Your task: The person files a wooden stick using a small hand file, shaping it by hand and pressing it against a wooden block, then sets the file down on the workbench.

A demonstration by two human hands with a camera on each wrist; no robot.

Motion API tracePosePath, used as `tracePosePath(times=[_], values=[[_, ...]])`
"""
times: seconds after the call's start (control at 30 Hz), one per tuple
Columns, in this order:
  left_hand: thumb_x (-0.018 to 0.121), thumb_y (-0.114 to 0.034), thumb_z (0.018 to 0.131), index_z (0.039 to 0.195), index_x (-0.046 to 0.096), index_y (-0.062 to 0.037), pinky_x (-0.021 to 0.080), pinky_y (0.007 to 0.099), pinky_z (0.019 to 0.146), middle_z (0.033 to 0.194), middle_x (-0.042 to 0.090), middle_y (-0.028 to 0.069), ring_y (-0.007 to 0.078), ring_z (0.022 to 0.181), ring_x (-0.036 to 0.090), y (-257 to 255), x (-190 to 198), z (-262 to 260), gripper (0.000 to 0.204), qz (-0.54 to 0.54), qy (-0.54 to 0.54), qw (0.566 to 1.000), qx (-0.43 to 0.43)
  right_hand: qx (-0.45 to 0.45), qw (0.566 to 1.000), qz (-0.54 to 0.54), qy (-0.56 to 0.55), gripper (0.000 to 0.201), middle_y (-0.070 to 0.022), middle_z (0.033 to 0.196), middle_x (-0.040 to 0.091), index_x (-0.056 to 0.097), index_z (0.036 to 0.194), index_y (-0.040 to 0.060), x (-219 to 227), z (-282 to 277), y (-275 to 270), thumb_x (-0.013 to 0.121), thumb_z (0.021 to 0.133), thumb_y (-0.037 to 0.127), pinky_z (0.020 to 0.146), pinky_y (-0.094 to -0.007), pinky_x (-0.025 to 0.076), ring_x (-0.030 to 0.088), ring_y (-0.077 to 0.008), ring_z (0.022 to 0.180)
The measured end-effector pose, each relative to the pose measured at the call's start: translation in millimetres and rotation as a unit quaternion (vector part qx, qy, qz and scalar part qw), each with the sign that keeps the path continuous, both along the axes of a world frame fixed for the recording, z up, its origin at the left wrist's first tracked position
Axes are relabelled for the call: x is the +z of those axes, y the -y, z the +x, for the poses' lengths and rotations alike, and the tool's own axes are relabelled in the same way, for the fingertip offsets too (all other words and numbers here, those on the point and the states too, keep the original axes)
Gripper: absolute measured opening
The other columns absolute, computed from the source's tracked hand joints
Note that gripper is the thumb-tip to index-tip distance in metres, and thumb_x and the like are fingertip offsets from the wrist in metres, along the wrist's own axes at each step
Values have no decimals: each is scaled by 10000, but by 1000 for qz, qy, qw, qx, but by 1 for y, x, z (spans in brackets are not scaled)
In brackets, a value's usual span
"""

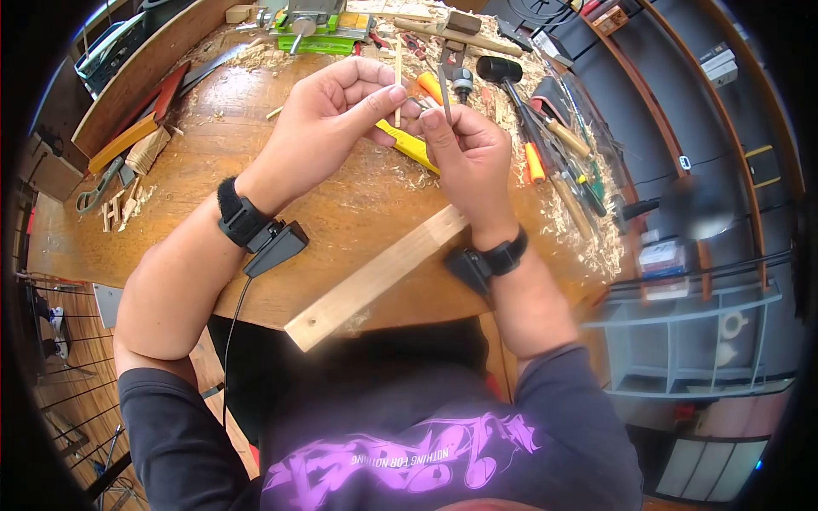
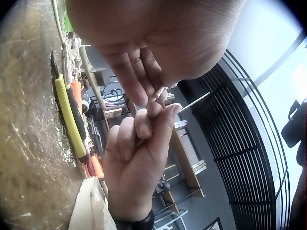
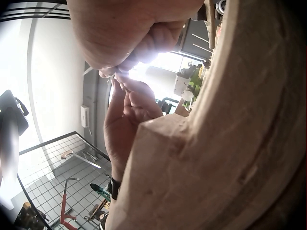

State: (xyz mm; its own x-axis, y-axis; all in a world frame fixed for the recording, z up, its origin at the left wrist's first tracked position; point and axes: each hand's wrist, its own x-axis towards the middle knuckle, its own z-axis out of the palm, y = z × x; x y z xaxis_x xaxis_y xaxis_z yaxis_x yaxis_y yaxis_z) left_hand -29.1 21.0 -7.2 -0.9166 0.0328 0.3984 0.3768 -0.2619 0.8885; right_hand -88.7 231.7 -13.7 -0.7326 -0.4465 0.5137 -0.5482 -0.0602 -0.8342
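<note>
My left hand [image 1: 336,106] pinches a thin wooden stick [image 1: 398,77] between thumb and fingers, with the stick pointing upward. Close beside it, my right hand [image 1: 471,149] holds a slim grey rod-like tool [image 1: 444,89] between thumb and curled fingers. In the left wrist view the fingertips of both hands meet around the stick's pale end [image 2: 159,92], and the slim tool [image 2: 195,101] sticks out past the right thumb. Below the right wrist a wooden bar [image 1: 375,277] with a small hole overhangs the table's front edge; it looms large in the right wrist view.
A yellow-handled cutter [image 1: 411,148] lies on the wooden table [image 1: 226,128] just behind the hands. Wood shavings, a black mallet [image 1: 498,70] and several hand tools crowd the right side. A green vise [image 1: 311,34] stands at the back, and scissors [image 1: 98,187] lie at left.
</note>
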Motion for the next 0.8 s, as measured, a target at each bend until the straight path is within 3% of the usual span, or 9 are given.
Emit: tracePosePath(times=[0.47,0.8], values=[[683,-140,1105,1343,630,-30,632,247,835,1192,789,68,106,1074,752,-2,0,-1,268,5,10,1000,17,-9,1000,5,19,381,68,686,611,806,987,19,3,1,-1,734,1090,379,556,-217,346,465,-4,634],[705,-126,1089,1369,609,-25,644,250,832,1196,778,69,108,1091,746,-2,2,0,313,17,1,1000,11,-38,999,19,6,371,41,768,702,811,1013,10,4,1,1,730,1094,364,597,-208,408,531,-6,678]])
